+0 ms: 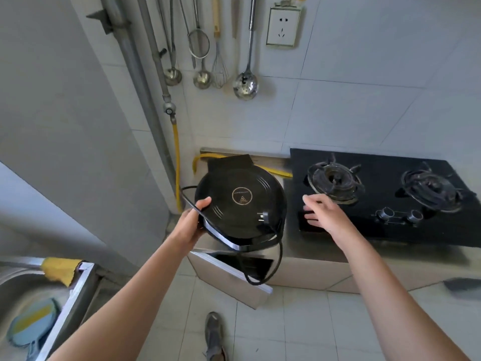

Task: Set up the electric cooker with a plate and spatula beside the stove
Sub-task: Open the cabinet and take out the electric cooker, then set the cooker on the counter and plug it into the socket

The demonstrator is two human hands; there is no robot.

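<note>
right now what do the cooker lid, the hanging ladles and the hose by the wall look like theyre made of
Cooker: glossy black lid, likely coated metal or hard plastic, given its ringed sheen, with a shiny metal band at the edge.
Ladles: polished steel, mirror-bright bowls.
Hose: yellow, ribbed and bending, probably flexible plastic or coated corrugated tubing.

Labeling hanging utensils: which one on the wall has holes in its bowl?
The slotted spoon, rightmost on the wall, just left of the wall socket. Its bowl is perforated; the two ladles have solid bowls, and the whisk is wire.
</note>
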